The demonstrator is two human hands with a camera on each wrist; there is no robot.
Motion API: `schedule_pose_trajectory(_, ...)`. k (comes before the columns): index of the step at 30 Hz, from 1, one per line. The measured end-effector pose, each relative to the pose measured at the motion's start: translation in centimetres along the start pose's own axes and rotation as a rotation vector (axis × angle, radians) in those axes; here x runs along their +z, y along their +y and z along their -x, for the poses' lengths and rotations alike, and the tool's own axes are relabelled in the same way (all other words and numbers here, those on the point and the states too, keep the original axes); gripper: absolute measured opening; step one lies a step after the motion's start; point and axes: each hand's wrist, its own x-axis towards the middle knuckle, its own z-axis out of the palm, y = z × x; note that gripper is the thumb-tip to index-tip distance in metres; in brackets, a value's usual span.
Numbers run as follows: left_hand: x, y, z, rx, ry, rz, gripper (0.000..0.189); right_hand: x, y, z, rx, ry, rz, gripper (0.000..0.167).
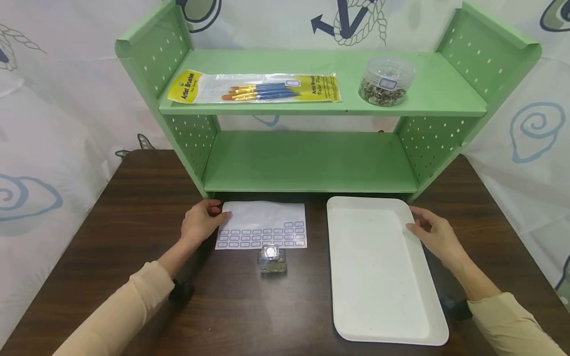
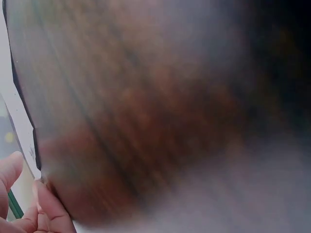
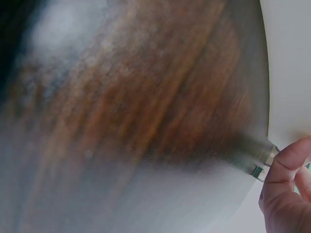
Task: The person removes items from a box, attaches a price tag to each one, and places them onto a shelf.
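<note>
Sleeves [image 1: 111, 306]: nearest you, one from each lower corner, your arms spread and angled forward; the step in hand, as I judge it, is settling sheet and tray with both hands at once.
White tray [image 1: 383, 277]: on the dark table [image 1: 249, 316] to your right, long sides running away from you, flat; shifting it calls for a level, even pull, since you have it only near its far right corner.
Glass bottle [image 1: 272, 261]: between your arms, upright, at the sheet's near edge; whether it touches the paper I cannot tell, so sliding the sheet towards you calls for care here.
Right hand [image 1: 436, 236]: outside the tray, turned inward, thumb over the rim, fingers curled beyond its outer side; you seem to grip that rim lightly.
Left hand [image 1: 201, 221]: at the sheet's far left corner, thumb lying over the paper, fingers bent at its edge; your left wrist view suggests a light pinch, though it is blurred.
Label sheet [image 1: 262, 215]: left of the tray, apart from it, small labels in rows along its near part; lifting it calls for a gentle hold, as paper bends easily.
Green shelf [image 1: 311, 160]: just beyond your work, carrying a brush pack [image 1: 267, 89] and a clear tub [image 1: 387, 81] on its upper board.
Printed cloth [image 1: 44, 123]: farthest, behind everything.
</note>
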Motion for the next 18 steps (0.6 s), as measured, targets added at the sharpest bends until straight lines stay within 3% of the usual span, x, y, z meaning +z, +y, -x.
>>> schedule_pose_trajectory(18, 0.28, 0.25, -0.25, -0.031, 0.000, -0.064, 0.038, -0.16, -0.05, -0.12, -0.002, -0.022, 0.001, 0.044)
